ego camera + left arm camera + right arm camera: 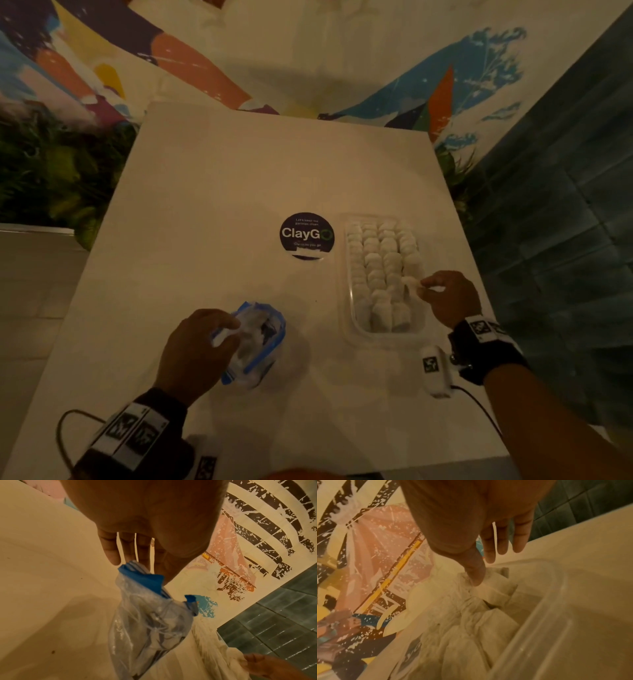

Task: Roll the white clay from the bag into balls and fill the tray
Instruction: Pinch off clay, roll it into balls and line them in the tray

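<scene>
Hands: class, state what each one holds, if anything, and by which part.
Left hand grips the bag by its blue zip edge. Right hand pinches a white clay piece at the tray's right rim.

Dim, warm-tinted, soft and blurry pictures, warped at edges.

In the head view the left hand (195, 346) covers the near side of the bag (255, 339), so its contents at lower centre are unclear. At centre right, the right hand (448, 296) hides the tray's (346, 318) right rim; what its fingertips pinch is too small to tell. In the right wrist view the clay balls (471, 642) smear into blurred folds, and the tray runs off the lower right edge. The bag leaves the left wrist view's bottom edge
</scene>
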`<state>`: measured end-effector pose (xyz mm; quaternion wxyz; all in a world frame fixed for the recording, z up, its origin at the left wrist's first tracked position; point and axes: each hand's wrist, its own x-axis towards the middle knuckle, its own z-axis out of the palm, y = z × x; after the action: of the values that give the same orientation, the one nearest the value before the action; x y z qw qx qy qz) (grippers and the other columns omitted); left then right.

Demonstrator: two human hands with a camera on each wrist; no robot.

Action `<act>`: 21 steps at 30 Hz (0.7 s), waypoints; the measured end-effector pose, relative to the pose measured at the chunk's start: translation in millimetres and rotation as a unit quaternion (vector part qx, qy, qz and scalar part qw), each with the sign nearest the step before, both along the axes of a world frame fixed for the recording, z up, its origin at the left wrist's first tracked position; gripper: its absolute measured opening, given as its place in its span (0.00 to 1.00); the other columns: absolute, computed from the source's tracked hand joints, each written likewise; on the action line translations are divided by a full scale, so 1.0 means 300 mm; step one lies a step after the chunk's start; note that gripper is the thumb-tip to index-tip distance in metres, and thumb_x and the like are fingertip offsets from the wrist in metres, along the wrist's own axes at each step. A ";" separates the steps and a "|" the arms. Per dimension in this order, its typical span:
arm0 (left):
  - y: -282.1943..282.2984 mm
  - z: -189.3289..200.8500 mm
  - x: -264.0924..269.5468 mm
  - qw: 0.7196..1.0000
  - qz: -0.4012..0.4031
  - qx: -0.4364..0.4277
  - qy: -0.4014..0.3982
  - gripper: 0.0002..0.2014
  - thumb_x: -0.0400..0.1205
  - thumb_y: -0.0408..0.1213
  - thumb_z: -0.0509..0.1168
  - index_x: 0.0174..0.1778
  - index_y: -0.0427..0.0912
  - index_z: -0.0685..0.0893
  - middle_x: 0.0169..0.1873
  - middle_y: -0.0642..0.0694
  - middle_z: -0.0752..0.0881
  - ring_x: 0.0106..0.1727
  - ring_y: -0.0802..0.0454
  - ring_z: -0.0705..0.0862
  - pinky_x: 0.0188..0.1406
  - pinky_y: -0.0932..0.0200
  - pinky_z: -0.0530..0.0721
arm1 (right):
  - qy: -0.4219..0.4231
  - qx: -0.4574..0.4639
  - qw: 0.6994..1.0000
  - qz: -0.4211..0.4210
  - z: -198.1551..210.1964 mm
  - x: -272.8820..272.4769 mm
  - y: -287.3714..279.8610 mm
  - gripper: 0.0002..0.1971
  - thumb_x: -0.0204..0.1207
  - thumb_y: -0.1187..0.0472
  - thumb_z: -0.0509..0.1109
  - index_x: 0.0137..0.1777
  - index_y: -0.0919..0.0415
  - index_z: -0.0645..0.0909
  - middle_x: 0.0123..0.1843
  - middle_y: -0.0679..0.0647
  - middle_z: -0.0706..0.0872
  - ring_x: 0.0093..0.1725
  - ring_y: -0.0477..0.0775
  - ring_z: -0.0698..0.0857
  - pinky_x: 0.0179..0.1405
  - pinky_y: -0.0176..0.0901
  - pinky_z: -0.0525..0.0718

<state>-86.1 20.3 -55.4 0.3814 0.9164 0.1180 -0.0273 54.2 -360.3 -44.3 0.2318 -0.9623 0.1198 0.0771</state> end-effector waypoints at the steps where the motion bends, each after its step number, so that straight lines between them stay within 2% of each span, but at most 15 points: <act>1: 0.001 0.001 0.000 1.000 0.002 0.003 0.001 0.05 0.75 0.34 0.72 0.44 0.47 0.86 0.49 0.50 0.83 0.47 0.53 0.81 0.48 0.59 0.74 | 0.003 0.004 1.000 0.006 -0.004 0.003 0.004 0.11 0.71 0.60 0.77 0.52 0.62 0.88 0.67 0.62 0.82 0.67 0.64 0.79 0.64 0.46 0.73; 4: 0.001 0.000 0.002 1.000 0.005 0.013 0.008 0.05 0.76 0.34 0.72 0.44 0.48 0.85 0.49 0.50 0.83 0.46 0.55 0.79 0.47 0.61 0.74 | 0.051 0.017 0.998 0.016 -0.018 0.014 0.005 0.13 0.72 0.61 0.77 0.56 0.63 0.87 0.70 0.62 0.79 0.70 0.63 0.76 0.67 0.45 0.70; 7: -0.003 -0.002 0.002 1.000 0.005 0.010 0.010 0.04 0.75 0.34 0.72 0.43 0.47 0.86 0.49 0.49 0.84 0.45 0.55 0.80 0.46 0.60 0.74 | 0.070 0.055 0.996 -0.013 -0.030 0.026 -0.003 0.14 0.72 0.60 0.76 0.57 0.62 0.86 0.63 0.60 0.84 0.64 0.62 0.80 0.62 0.47 0.75; 10: -0.005 -0.002 0.003 1.000 0.004 0.012 0.014 0.04 0.75 0.34 0.72 0.43 0.46 0.86 0.49 0.48 0.84 0.45 0.54 0.80 0.47 0.59 0.75 | 0.070 0.050 0.996 -0.030 -0.034 0.032 -0.008 0.16 0.73 0.57 0.76 0.60 0.59 0.85 0.63 0.59 0.85 0.64 0.61 0.81 0.64 0.49 0.77; 12: -0.003 -0.006 0.004 1.000 0.005 0.006 0.015 0.05 0.75 0.33 0.73 0.43 0.47 0.86 0.48 0.48 0.84 0.45 0.53 0.81 0.47 0.57 0.77 | 0.063 0.012 0.998 -0.013 -0.034 0.036 -0.009 0.18 0.73 0.56 0.75 0.62 0.58 0.84 0.66 0.59 0.83 0.65 0.62 0.80 0.65 0.49 0.75; 15: 0.003 -0.015 0.006 1.000 0.007 -0.005 0.020 0.06 0.74 0.33 0.73 0.42 0.49 0.86 0.48 0.50 0.84 0.46 0.53 0.82 0.47 0.58 0.77 | 0.002 -0.057 0.998 0.003 -0.009 0.039 -0.012 0.19 0.73 0.58 0.74 0.64 0.56 0.82 0.69 0.60 0.79 0.67 0.63 0.78 0.65 0.53 0.76; 18: 0.008 -0.022 0.005 1.000 0.008 -0.013 0.019 0.07 0.75 0.34 0.73 0.42 0.51 0.85 0.48 0.52 0.83 0.46 0.55 0.81 0.47 0.60 0.75 | -0.049 -0.103 0.993 0.013 0.046 0.036 -0.006 0.14 0.76 0.60 0.70 0.61 0.55 0.82 0.64 0.60 0.80 0.62 0.65 0.80 0.61 0.57 0.80; 19: 0.007 -0.024 0.005 1.000 0.008 -0.018 0.019 0.07 0.75 0.34 0.73 0.42 0.52 0.85 0.48 0.52 0.83 0.46 0.54 0.81 0.47 0.59 0.75 | -0.035 -0.126 0.991 0.033 0.060 0.034 0.000 0.11 0.77 0.59 0.68 0.58 0.55 0.83 0.59 0.59 0.83 0.58 0.64 0.82 0.57 0.56 0.82; 21: 0.004 -0.024 0.006 0.999 0.009 -0.025 0.020 0.06 0.75 0.34 0.72 0.42 0.51 0.85 0.49 0.52 0.83 0.46 0.54 0.81 0.48 0.59 0.75 | 0.054 -0.183 0.978 0.084 0.067 0.030 0.024 0.08 0.78 0.56 0.65 0.51 0.54 0.85 0.51 0.56 0.87 0.49 0.61 0.84 0.47 0.50 0.83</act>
<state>-84.4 21.4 -62.6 0.4017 0.9049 0.1331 -0.0451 63.2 -353.1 -24.2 0.0382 -0.9895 0.0630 0.1247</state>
